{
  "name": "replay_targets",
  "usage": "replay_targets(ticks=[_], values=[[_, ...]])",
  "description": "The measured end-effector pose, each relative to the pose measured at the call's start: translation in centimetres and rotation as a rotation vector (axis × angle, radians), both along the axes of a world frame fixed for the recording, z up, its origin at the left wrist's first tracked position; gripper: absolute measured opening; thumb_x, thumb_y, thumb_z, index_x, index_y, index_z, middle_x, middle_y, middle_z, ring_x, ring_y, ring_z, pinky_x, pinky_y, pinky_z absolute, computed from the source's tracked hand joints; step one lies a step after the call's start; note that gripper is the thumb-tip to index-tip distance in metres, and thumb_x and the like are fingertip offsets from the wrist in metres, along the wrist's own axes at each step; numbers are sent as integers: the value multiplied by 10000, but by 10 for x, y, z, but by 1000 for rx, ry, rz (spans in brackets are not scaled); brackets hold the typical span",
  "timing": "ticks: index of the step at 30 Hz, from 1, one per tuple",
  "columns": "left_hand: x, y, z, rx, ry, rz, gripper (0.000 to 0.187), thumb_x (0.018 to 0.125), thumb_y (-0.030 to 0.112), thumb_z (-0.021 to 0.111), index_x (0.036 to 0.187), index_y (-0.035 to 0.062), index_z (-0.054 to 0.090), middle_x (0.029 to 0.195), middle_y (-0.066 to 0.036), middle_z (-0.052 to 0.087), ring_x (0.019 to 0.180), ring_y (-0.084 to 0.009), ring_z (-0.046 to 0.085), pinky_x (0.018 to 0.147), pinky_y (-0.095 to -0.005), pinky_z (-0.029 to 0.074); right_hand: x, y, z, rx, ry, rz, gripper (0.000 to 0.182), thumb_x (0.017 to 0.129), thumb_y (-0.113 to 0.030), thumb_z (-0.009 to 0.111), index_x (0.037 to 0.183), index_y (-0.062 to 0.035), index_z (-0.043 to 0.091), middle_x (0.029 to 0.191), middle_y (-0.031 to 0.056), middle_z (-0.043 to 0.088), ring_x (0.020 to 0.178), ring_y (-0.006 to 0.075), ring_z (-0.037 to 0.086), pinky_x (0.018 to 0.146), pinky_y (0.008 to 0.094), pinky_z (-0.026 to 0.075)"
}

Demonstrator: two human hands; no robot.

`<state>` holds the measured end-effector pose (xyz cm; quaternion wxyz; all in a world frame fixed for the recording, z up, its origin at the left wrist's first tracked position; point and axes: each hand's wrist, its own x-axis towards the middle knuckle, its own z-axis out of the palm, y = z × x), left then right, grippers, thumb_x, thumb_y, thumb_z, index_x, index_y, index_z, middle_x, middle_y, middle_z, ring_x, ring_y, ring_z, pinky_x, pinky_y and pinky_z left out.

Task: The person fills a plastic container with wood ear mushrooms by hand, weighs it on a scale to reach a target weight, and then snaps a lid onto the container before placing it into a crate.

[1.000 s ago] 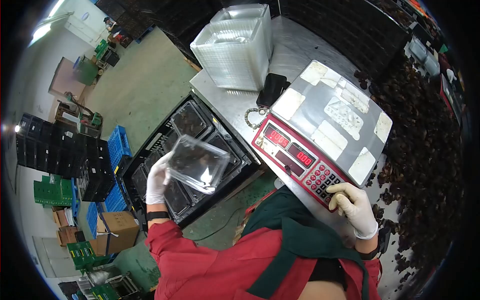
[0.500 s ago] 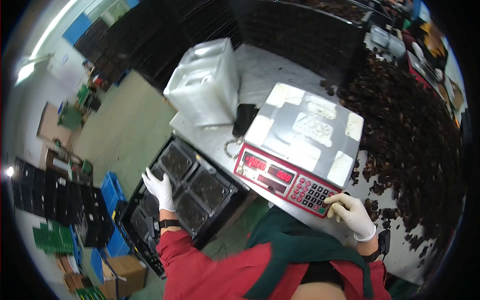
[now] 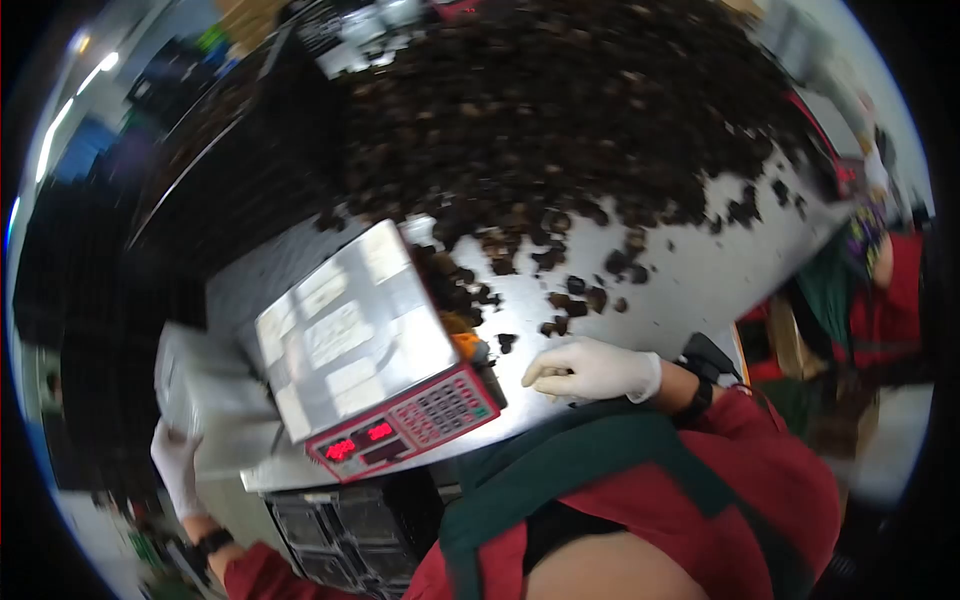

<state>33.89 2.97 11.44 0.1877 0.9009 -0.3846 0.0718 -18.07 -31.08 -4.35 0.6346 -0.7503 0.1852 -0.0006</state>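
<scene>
My left hand (image 3: 178, 462), lower left of the frame, reaches the stack of clear trays (image 3: 205, 400); its finger grip is blurred, so I cannot tell. My right hand (image 3: 590, 370) rests loosely curled, empty, on the table (image 3: 690, 290) beside the scale (image 3: 360, 355).

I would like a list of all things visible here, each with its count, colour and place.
scale: one, steel platform with red keypad front, table's near edge.
dark dried pieces: a large heap, dark brown, far part of the table, some scattered near the scale.
table: one, grey metal, centre.
clear trays: one stack, transparent, left of the scale.
black crate: one, holding filled trays, below the table edge.
another person: one, red sleeve, far right.
left hand: white glove, at the clear trays.
right hand: white glove, resting on the table, empty.
</scene>
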Motion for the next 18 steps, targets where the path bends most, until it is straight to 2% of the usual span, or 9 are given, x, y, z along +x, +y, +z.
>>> replay_targets(ticks=[2, 3, 6, 8, 12, 13, 14, 15, 18], values=[[7, 3, 9, 138, 55, 19, 292, 679, 2, 765, 730, 14, 478, 664, 3, 494, 633, -85, 421, 574, -259, 385, -8, -6, -4, 21, -9, -55, 297, 981, -273, 552, 1133, -49, 676, 819, 54, 710, 697, 128, 654, 674, 289, 517], [23, 11, 13, 131, 213, 5, 177, 746, -10, 706, 733, 9, 531, 676, 14, 502, 652, -79, 442, 583, -249, 386, -11, -10, -7, 16, 7, -39, 271, 976, -219, 557, 1142, -38, 669, 851, 67, 714, 736, 132, 669, 698, 295, 528], [37, 19, 25, -194, 126, 58, 51, 921, 50, 635, 895, 6, 627, 758, 36, 553, 689, -63, 476, 621, -226, 405, -16, -27, -2, 6, 38, -58, 251, 970, -164, 560, 1156, -29, 660, 885, 80, 717, 778, 135, 684, 728, 301, 541], [23, 11, 28, -415, 23, 75, 136, 998, 122, 607, 1032, -4, 647, 871, 28, 600, 779, -60, 512, 710, -210, 433, -13, -47, -5, -90, -26, -110, 247, 970, -159, 557, 1153, -29, 659, 873, 71, 718, 776, 125, 683, 740, 300, 544], [-137, -85, 8, -215, -66, -7, 145, 925, -9, 591, 1048, -35, 664, 961, -39, 665, 913, -134, 604, 861, -286, 504, 24, -97, 3, -402, -14, -340, 280, 896, -201, 630, 1126, -47, 672, 882, 110, 717, 790, 203, 686, 742, 332, 539], [-141, -88, -37, -429, 99, 68, 214, 862, -47, 545, 1026, -6, 676, 947, -46, 673, 922, -153, 630, 835, -307, 523, 39, -109, 7, -458, -38, -409, 300, 866, -228, 654, 1113, -58, 680, 905, 130, 719, 825, 257, 690, 760, 366, 534], [-192, -120, -28, -99, -148, -171, 206, 757, -24, 654, 954, 24, 685, 879, -88, 659, 805, -217, 645, 720, -339, 522, 57, -124, 6, -599, -92, -460, 318, 847, -222, 666, 1117, -55, 679, 948, 142, 706, 869, 275, 677, 792, 382, 529], [-194, -125, -57, -11, -184, -282, 286, 708, -8, 652, 988, 45, 676, 893, -131, 649, 810, -290, 646, 717, -373, 524, 76, -141, 0, -716, -171, -506, 337, 828, -217, 677, 1121, -52, 678, 990, 155, 694, 913, 293, 664, 824, 398, 524], [-241, -156, -94, 8, -22, -426, 216, 774, 71, 634, 989, 57, 641, 903, -157, 635, 824, -336, 640, 686, -444, 514, 121, -180, -7, -1148, -112, -442, 585, 763, -294, 761, 1300, -134, 594, 1292, 136, 580, 1190, 332, 532, 978, 451, 466]])
